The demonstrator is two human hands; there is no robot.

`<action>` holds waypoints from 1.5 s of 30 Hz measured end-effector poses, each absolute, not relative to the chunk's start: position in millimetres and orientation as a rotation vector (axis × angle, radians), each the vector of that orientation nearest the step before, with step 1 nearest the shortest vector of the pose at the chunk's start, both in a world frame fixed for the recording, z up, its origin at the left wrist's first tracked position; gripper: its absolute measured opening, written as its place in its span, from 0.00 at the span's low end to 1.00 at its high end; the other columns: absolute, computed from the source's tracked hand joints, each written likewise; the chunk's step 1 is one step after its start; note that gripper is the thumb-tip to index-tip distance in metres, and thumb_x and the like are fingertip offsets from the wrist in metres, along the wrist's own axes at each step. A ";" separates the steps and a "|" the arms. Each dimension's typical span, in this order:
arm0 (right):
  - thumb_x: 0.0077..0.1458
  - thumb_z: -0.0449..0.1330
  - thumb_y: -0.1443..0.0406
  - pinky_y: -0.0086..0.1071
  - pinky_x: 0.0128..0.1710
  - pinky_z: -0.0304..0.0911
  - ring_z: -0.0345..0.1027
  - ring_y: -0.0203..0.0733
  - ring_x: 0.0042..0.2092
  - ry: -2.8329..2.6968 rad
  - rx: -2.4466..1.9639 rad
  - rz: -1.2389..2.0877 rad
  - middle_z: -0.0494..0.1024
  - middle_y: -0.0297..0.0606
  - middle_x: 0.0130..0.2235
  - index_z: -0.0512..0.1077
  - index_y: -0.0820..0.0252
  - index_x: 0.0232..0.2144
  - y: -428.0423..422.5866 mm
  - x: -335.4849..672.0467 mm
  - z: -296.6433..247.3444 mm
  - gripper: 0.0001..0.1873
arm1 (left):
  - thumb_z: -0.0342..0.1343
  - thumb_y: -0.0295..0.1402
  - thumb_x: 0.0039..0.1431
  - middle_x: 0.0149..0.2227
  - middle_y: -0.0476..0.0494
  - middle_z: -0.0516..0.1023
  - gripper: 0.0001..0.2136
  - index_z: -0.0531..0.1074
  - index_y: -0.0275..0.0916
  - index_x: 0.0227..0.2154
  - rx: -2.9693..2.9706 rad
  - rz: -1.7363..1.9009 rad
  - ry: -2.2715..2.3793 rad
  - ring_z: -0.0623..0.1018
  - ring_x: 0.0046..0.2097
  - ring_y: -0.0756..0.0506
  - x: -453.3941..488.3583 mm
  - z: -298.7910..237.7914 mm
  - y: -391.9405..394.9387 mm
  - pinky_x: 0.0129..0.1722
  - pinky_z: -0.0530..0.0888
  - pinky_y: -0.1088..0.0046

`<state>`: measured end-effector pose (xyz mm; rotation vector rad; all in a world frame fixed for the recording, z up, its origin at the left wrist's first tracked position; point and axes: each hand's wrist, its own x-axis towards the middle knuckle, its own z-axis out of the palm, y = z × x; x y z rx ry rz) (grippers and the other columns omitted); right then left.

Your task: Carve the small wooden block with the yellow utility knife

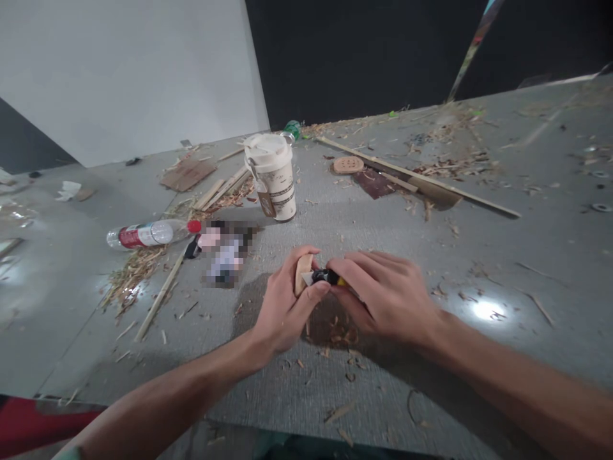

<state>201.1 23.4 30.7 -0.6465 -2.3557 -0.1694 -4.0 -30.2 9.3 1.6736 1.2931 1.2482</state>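
Observation:
My left hand [283, 303] is closed round a small pale wooden piece [302, 273], held on edge just above the grey floor mat. My right hand [383, 295] is closed on a black and yellow tool [326, 276], probably a knife, whose tip meets the wooden piece. The two hands touch at the fingertips. Wood shavings [342, 333] lie on the mat right beneath them.
A lidded paper cup [272, 176] stands behind the hands. A plastic bottle with a red cap [152, 234] lies at the left. Bamboo strips [416, 176], a round wooden disc [348, 165], cardboard [188, 174] and scattered shavings cover the far floor.

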 end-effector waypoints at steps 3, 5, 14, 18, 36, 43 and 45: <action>0.75 0.54 0.62 0.37 0.31 0.59 0.74 0.41 0.32 -2.338 -0.699 -0.164 0.81 0.36 0.34 0.74 0.60 0.41 18.0 198.9 31.0 0.12 | 0.58 0.44 0.73 0.42 0.50 0.76 0.17 0.70 0.49 0.60 1.620 1.253 1.315 0.74 0.38 0.49 -1.6 11.2 -33.3 0.40 0.71 0.68; 0.75 0.54 0.62 0.36 0.31 0.60 0.76 0.40 0.32 -2.310 -0.737 -0.115 0.83 0.37 0.36 0.74 0.61 0.43 14.6 197.9 31.4 0.11 | 0.57 0.43 0.74 0.39 0.51 0.75 0.13 0.71 0.48 0.56 1.604 1.266 1.320 0.71 0.35 0.49 0.2 11.3 -35.8 0.37 0.69 0.69; 0.76 0.53 0.62 0.32 0.31 0.63 0.75 0.37 0.33 -2.279 -0.697 0.049 0.82 0.34 0.36 0.72 0.60 0.47 9.0 196.5 36.6 0.10 | 0.57 0.39 0.71 0.41 0.49 0.75 0.13 0.70 0.46 0.55 1.695 1.363 1.184 0.73 0.38 0.48 -1.6 7.6 -30.8 0.40 0.71 0.67; 0.75 0.52 0.61 0.33 0.31 0.63 0.76 0.38 0.33 -2.300 -0.650 0.093 0.82 0.35 0.37 0.71 0.59 0.43 14.6 198.7 35.0 0.10 | 0.61 0.42 0.66 0.46 0.46 0.74 0.21 0.67 0.46 0.59 1.672 1.311 1.123 0.74 0.42 0.46 -3.1 6.3 -26.9 0.44 0.73 0.65; 0.72 0.53 0.63 0.34 0.30 0.62 0.73 0.39 0.31 -2.387 -0.534 0.117 0.83 0.38 0.36 0.71 0.58 0.42 21.9 203.1 32.9 0.08 | 0.65 0.43 0.63 0.40 0.48 0.70 0.25 0.66 0.46 0.59 1.612 1.282 1.089 0.69 0.37 0.47 -2.7 3.8 -27.5 0.38 0.70 0.67; 0.72 0.52 0.63 0.34 0.31 0.61 0.71 0.39 0.31 -2.402 -0.493 0.157 0.82 0.38 0.35 0.71 0.58 0.42 22.8 203.8 32.9 0.09 | 0.65 0.44 0.61 0.42 0.46 0.71 0.26 0.66 0.46 0.60 1.644 1.282 1.085 0.70 0.38 0.47 -3.6 1.6 -27.2 0.39 0.70 0.67; 0.72 0.52 0.63 0.33 0.31 0.60 0.71 0.38 0.31 -2.406 -0.488 0.166 0.81 0.38 0.34 0.71 0.59 0.41 22.9 204.0 32.7 0.10 | 0.65 0.43 0.62 0.43 0.46 0.71 0.26 0.66 0.47 0.60 1.651 1.285 1.079 0.70 0.39 0.46 -4.0 1.1 -27.1 0.39 0.70 0.67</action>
